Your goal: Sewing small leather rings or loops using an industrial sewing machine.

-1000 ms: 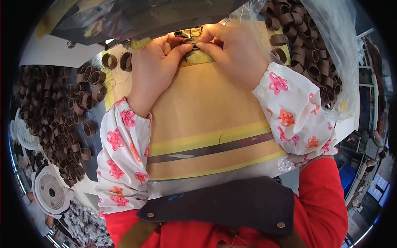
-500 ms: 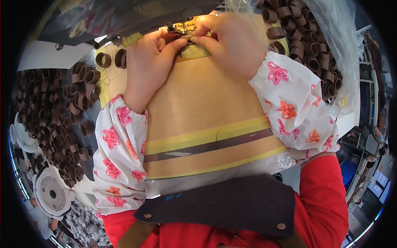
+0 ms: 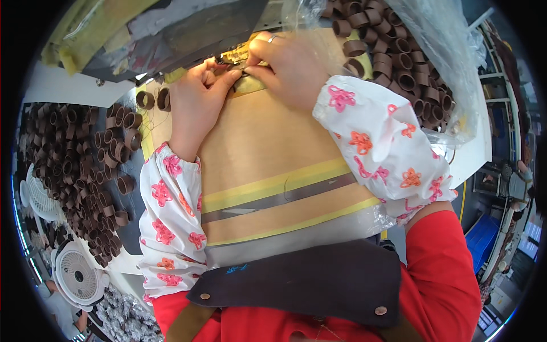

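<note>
Both my hands meet under the lit edge of a dark machine head [image 3: 194,37], which looks like a sewing machine. My left hand [image 3: 196,108] is closed, thumb and fingers pinched at a small dark piece. From the right my right hand [image 3: 293,71], with a ring on one finger, pinches at the same spot. Fingers and the machine hide most of the piece, so its kind does not show. Under my wrists lies a tan work surface [image 3: 268,131] edged with yellow tape. Two brown loops [image 3: 145,100] stand just left of my left hand.
A big heap of brown loops [image 3: 74,165] covers the left side. More brown loops [image 3: 401,62] lie at the upper right beside clear plastic sheeting [image 3: 450,51]. A white fan [image 3: 78,276] stands at lower left, and a dark apron [image 3: 302,279] crosses my front.
The whole view has shifted and tilted, with more of the machine head showing. My hands stay pinched together at the same lit spot.
</note>
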Demonstrator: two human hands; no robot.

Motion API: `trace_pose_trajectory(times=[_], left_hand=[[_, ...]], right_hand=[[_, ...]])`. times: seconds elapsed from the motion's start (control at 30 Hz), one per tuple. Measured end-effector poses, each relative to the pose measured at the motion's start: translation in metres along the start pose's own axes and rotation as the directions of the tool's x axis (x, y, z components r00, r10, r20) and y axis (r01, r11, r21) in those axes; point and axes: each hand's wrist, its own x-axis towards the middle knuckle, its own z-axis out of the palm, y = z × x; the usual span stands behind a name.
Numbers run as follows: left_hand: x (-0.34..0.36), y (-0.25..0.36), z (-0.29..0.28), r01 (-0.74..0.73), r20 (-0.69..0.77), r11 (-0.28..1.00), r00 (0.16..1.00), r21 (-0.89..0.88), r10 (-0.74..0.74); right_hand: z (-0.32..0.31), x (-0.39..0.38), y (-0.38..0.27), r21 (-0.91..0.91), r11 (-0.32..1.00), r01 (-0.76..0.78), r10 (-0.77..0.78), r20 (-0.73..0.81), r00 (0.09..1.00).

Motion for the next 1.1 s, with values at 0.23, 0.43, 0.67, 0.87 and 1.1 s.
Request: trace_pose_trajectory(times=[0.23, 0.43, 0.67, 0.87, 1.1], left_hand=[[-0.041, -0.003, -0.016, -0.195, -0.036, 0.946, 0.977, 0.260, 0.211], [-0.073, -0.045, -0.092, 0.115, -0.122, 0.946, 0.989, 0.302, -0.082], [-0.044, 0.007, -0.075, -0.289, -0.173, 0.885, 0.913, 0.366, 0.370], [-0.023, 0.014, -0.005, -0.266, -0.056, 0.938, 0.957, 0.221, 0.284], [-0.014, 0.002, 0.006, -0.190, -0.084, 0.967, 0.975, 0.171, 0.207]], right_hand=[[-0.011, -0.007, -0.030, 0.089, 0.992, -0.086, 0.073, 0.137, 0.988], [-0.096, -0.006, 0.008, -0.360, 0.932, 0.024, 0.008, 0.087, 0.996], [-0.129, -0.015, 0.028, -0.673, 0.725, -0.147, 0.376, 0.208, 0.903], [-0.110, -0.011, 0.048, -0.742, 0.669, -0.028, 0.174, 0.121, 0.977], [-0.077, 0.002, -0.010, -0.286, 0.949, 0.132, -0.139, -0.007, 0.990]])
